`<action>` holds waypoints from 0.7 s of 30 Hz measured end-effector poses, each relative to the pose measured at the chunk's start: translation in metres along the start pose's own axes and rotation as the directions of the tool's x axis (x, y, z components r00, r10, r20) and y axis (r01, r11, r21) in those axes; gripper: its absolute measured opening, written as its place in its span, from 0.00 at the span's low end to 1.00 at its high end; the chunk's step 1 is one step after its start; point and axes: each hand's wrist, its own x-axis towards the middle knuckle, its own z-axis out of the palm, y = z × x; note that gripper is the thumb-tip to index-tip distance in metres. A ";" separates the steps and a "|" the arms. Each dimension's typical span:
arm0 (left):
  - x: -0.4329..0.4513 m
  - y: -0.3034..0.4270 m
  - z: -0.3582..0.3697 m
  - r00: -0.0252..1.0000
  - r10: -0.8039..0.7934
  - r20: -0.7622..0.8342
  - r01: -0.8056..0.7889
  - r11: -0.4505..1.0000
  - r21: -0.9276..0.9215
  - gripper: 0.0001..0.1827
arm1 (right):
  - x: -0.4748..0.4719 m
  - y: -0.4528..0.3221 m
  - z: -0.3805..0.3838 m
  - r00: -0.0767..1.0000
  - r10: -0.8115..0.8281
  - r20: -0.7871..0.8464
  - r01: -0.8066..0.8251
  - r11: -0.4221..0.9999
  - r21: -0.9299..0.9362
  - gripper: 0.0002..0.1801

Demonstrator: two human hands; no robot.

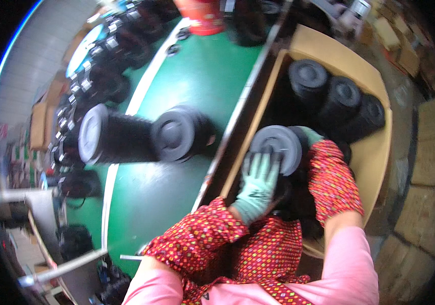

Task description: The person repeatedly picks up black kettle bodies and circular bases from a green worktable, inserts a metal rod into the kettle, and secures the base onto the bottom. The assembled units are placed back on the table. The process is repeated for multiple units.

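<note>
A black cylindrical part with a round grey cap (pixel 291 146) is between my two gloved hands, over the open cardboard box (pixel 369 162). My left hand (pixel 261 175), in a pale green glove with dark fingertips, lies with its fingers spread on the cap. Around the far right side of the same part wraps my right hand (pixel 310 135); its fingers are mostly hidden. Several similar capped cylinders (pixel 308 74) stand in the far end of the box. Two more lie on the green surface to the left, one with its cap (pixel 91 133) facing left, the other cap (pixel 173 133) facing me.
A metal-edged rim (pixel 236 110) runs between the green surface (pixel 145 206) and the box. Many dark parts with pale tags (pixel 114 49) line the far left. A red bucket (pixel 204 19) stands at the top. Flattened cardboard (pixel 419 213) lies on the right.
</note>
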 end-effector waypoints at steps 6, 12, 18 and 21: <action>-0.008 0.036 -0.130 0.966 0.181 -0.184 -0.191 0.981 -0.034 0.55 | -0.089 -0.057 -0.034 0.987 -0.118 -0.111 0.158 0.849 0.504 0.27; -0.088 0.041 -0.240 0.914 0.194 -0.357 -0.171 0.981 0.097 0.43 | -0.187 -0.176 0.026 0.920 -0.386 0.066 0.109 0.413 0.904 0.28; -0.187 -0.021 -0.307 0.938 0.012 -0.347 0.049 0.985 0.167 0.50 | -0.201 -0.339 0.129 0.741 -0.671 -0.016 0.157 0.150 0.976 0.25; -0.226 -0.062 -0.321 0.905 -0.051 -0.423 0.147 0.969 0.197 0.50 | -0.179 -0.397 0.204 0.665 -0.728 -0.168 0.409 0.166 0.897 0.30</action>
